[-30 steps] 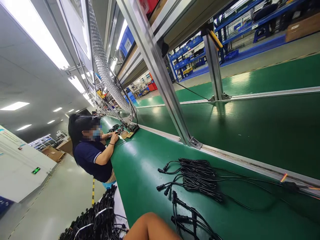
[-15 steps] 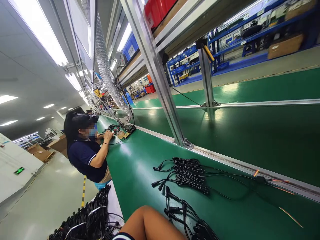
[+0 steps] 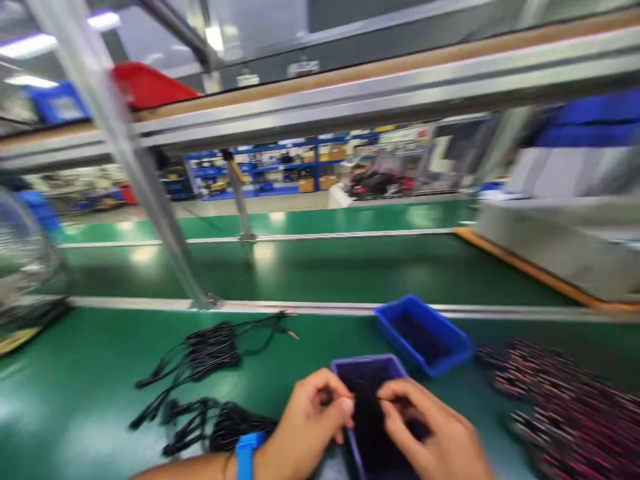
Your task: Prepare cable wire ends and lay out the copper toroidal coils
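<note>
My left hand (image 3: 310,423), with a blue band (image 3: 245,457) at the wrist, is closed in a pinch. A tiny orange-brown tip shows at its fingertips, too blurred to name. Facing it, my right hand (image 3: 435,427) also pinches, with a thin dark bit at its fingertips. Both hands hover over a purple-blue bin (image 3: 351,437) with a dark inside. Left of my left hand lies a coiled black cable (image 3: 240,427) with connectors. Beyond it is another bundle of black cables (image 3: 215,350) with bare wire ends.
A second blue bin (image 3: 457,357) stands behind the first. A large pile of dark and red wire pieces (image 3: 575,407) spreads at the right on the green table (image 3: 100,373). A slanted metal post (image 3: 150,200) carries a shelf (image 3: 350,110) across the bench.
My view has swung right, away from a co-worker at the bench on the left. Both my hands, the bins and the wire pile now show; before, only a bent arm did.
</note>
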The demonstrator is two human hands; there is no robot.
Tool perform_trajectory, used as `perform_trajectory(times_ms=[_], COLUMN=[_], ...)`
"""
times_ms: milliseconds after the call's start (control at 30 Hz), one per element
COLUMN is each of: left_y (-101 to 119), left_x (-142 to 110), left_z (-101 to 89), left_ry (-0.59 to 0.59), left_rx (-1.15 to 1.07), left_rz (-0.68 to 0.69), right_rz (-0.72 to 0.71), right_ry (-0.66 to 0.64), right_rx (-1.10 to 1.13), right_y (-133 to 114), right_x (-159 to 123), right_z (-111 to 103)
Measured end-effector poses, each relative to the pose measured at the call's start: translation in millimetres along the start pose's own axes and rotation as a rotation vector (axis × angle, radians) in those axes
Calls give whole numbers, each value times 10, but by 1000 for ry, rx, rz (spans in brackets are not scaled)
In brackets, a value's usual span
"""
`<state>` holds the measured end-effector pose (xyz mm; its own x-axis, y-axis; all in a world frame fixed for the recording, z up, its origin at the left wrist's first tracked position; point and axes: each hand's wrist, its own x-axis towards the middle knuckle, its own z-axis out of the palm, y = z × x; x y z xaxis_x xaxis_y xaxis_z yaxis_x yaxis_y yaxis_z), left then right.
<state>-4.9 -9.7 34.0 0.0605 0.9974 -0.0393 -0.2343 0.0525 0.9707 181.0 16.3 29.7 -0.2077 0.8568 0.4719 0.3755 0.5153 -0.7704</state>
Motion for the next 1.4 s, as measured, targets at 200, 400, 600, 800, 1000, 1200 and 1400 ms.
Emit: perform_trajectory(times_ms=[200, 400, 600, 800, 1000, 1200, 1400], left_y=[-160, -213, -149, -70, -25, -8, 13], left_x=[54, 69, 30, 19, 2, 3, -8], left_z=[-177, -197, -190, -110, -51, -48, -41], left_ry=[-141, -136, -150, -86, -52, -33, -50], left_rx=[87, 192, 216, 222, 227, 246, 236], left_rz=[13, 44, 59, 36, 43, 52, 67], right_rz=[231, 244, 127, 23, -36, -36, -37], right_ry=[28, -5, -7, 18, -8, 50, -8], right_rx=[339, 474, 332, 195, 190, 206, 211], right_y=[-255, -238, -229, -238, -243, -228, -219], right_x=[53, 20, -5, 21, 5, 8, -1], right_z=[105, 172, 160, 121, 144, 168, 192])
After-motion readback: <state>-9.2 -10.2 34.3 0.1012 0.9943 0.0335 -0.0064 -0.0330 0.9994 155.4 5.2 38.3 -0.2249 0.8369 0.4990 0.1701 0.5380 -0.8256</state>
